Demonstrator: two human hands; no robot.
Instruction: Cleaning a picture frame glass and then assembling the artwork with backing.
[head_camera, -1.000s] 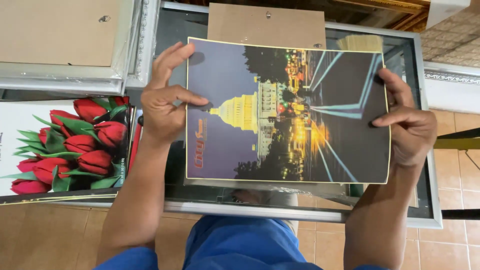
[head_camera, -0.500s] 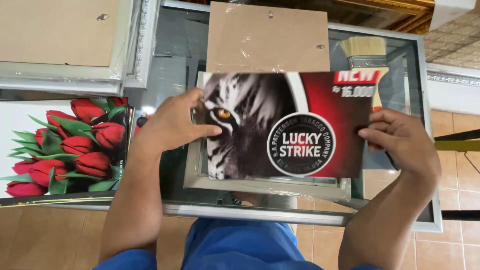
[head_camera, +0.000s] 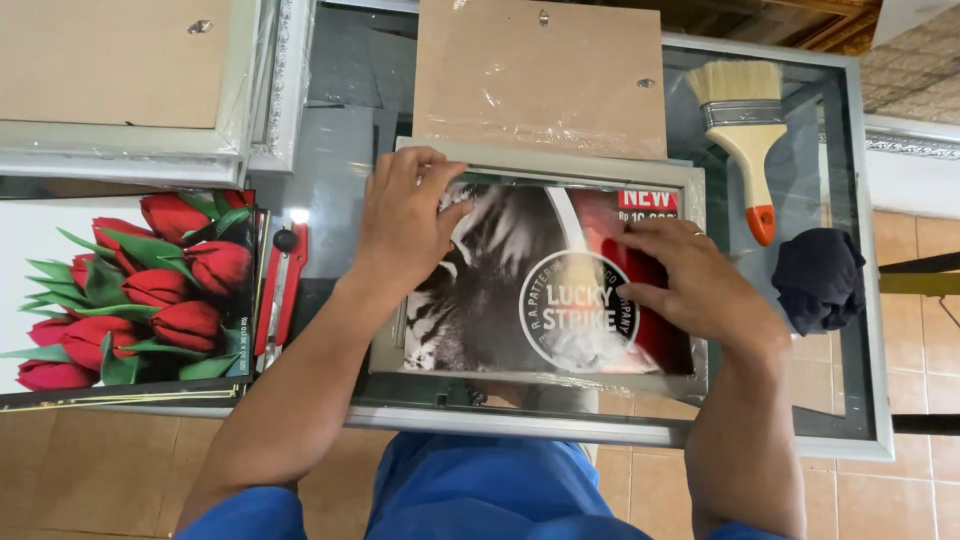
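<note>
Frame (head_camera: 545, 165): lay flat on the glass table (head_camera: 860, 350), near its middle.
Print (head_camera: 540, 290): lay inside the frame, face up.
Left hand (head_camera: 405, 220): rested on the print's left upper corner and the frame's edge.
Right hand (head_camera: 700, 290): lay flat on the print's right half.
Backing board (head_camera: 540, 75): behind the frame, touching its far edge.
Brush (head_camera: 745, 130): right of the board.
Cloth (head_camera: 818, 280): right of the frame, in front of the brush.
Flower picture (head_camera: 120, 290): left of the frame.
Cutter (head_camera: 282, 285): between flower picture and frame.

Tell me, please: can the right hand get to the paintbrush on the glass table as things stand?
Probably yes. The right hand rests flat on the glossy print in the frame, and the paintbrush lies up and to its right on the glass table, with only bare glass between them.
</note>
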